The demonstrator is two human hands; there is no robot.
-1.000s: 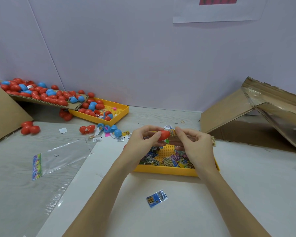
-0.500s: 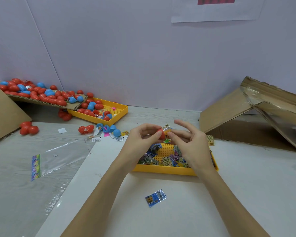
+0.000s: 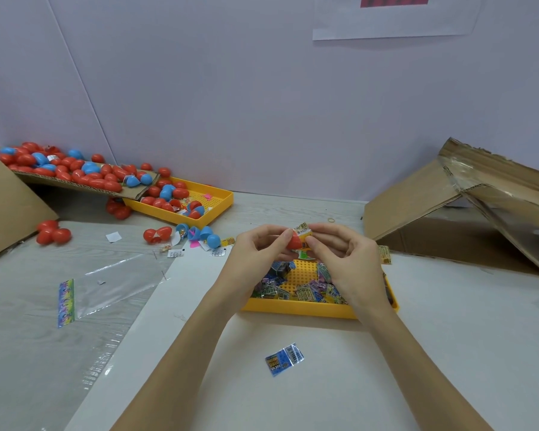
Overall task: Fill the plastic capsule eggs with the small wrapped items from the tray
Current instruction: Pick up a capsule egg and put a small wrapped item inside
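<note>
Over the near yellow tray (image 3: 305, 309), I see both hands meet around one red capsule egg (image 3: 294, 242). The left hand (image 3: 255, 253) curls its fingers around the egg's left side, thumb on top. The right hand (image 3: 346, 259) pinches a small wrapped item (image 3: 304, 234), yellow with a barcode, right at the egg's open end, where it sticks out above the red shell. The two hands sit close together, fingertips almost touching across the egg.

Beneath them the near tray holds a loose heap of wrapped items (image 3: 305, 290), with a bare patch of its studded floor showing in the middle. A single blue wrapped packet (image 3: 284, 359) lies on the white sheet (image 3: 324, 384) in front of the tray, well apart from it.

At far left, a cardboard flap (image 3: 75, 181) carries a spill of red and blue capsule eggs (image 3: 59, 168), running down into a second yellow tray (image 3: 199, 209) that also holds eggs. A few open red and blue halves (image 3: 181, 234) and scraps lie on the table just in front of that tray, and three red eggs (image 3: 52, 233) rest near the left cardboard. A clear plastic bag (image 3: 112, 284) with a coloured strip lies flat on the grey tabletop. A torn cardboard box (image 3: 467, 213) stands open at right.
</note>
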